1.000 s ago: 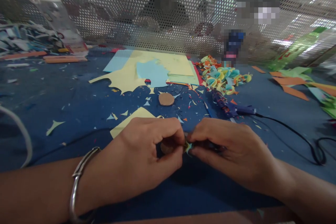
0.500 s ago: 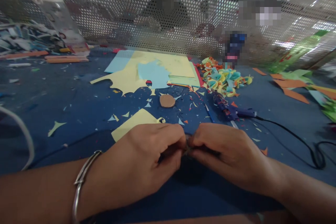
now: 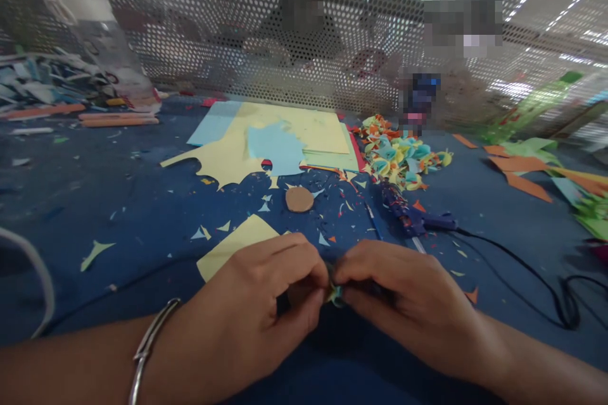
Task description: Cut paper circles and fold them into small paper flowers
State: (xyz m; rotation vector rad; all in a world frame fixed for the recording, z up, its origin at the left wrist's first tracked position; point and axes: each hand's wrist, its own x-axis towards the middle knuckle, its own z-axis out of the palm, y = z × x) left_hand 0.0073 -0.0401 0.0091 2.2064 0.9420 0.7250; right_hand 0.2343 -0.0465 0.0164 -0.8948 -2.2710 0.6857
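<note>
At the far left of the blue table (image 3: 156, 202), a heap of paper offcuts (image 3: 42, 79) lies behind thin orange sticks (image 3: 118, 119), and a clear bottle (image 3: 107, 44) with a white top leans beside them. Nearer, a white cable (image 3: 45, 275) curves at the edge of view.

Right of it, the left hand (image 3: 251, 310), a silver bangle (image 3: 149, 338) on its wrist, reaches inward. Its thumb and forefinger form a loop, their tips narrowed on the left side of a small yellow-and-blue paper piece (image 3: 336, 295). A brownish shape shows inside the loop, too dark to make out. Just beyond this hand lies a yellow paper square (image 3: 237, 243), partly covered by it; farther back, a cut yellow sheet (image 3: 223, 155) has a ragged blue piece (image 3: 275, 149) on top. A cardboard disc (image 3: 299, 199) lies in front of them, among tiny scraps.

Between the two hands, low in the middle, is the paper piece, mostly hidden by fingers. The right hand (image 3: 418, 313) pinches close at its right side, thumb below and forefinger above, the gap small.

Beyond that hand are a slim blue tool (image 3: 373, 221), a purple glue gun (image 3: 413, 218) with a black cord (image 3: 522, 262), and, behind the gun, a pile of folded paper bits (image 3: 401, 155). Farthest right, orange paper pieces (image 3: 525, 171) lie near a green bottle (image 3: 534, 104).
</note>
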